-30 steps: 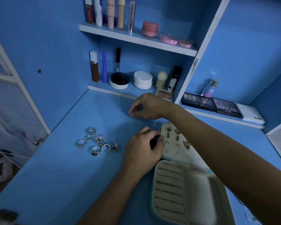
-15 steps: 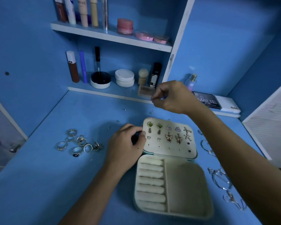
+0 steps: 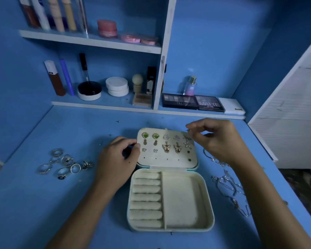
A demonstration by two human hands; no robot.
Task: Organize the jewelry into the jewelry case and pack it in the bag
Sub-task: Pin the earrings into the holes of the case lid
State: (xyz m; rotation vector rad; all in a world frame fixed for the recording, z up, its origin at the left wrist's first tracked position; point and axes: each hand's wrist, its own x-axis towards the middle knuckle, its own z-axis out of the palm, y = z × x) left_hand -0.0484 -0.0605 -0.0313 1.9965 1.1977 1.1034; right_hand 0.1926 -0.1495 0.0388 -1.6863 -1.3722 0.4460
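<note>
Right hand [image 3: 217, 139] has a fingertip grip on a tiny earring [image 3: 188, 130] over the open jewelry case [image 3: 169, 178] lid; left hand [image 3: 118, 159] curls on the lid's left edge. Case sits mid-worktop [image 3: 43, 203], rings [image 3: 65, 163] toward the left edge, chains [image 3: 230, 186] toward the right.

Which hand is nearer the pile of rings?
Left. The left hand grips the case lid's left edge, just right of the rings. The right hand is beyond the lid's far right corner, pinching something small.
</note>
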